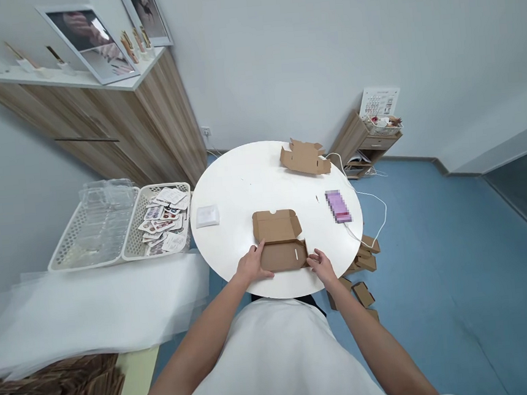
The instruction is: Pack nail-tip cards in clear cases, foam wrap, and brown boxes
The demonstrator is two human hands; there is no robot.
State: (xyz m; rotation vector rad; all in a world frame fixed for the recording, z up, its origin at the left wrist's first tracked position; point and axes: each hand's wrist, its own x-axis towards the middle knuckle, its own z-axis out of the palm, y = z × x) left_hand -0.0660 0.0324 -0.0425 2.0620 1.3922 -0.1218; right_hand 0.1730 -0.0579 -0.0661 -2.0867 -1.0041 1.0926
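A flat brown cardboard box blank (280,240) lies near the front edge of the round white table (243,181), its lid flap opened away from me. My left hand (252,263) presses on the blank's left side, fingers lying on the card. My right hand (321,265) touches the blank's right edge with fingers bent at a side flap. A small clear plastic packet (207,215) lies left of the blank.
A second part-folded cardboard box (305,157) sits at the table's far side, a pink phone (338,206) with a white cable at the right. Two white baskets (122,225) stand left, one holding printed cards. Folded boxes (364,262) lie on the blue floor.
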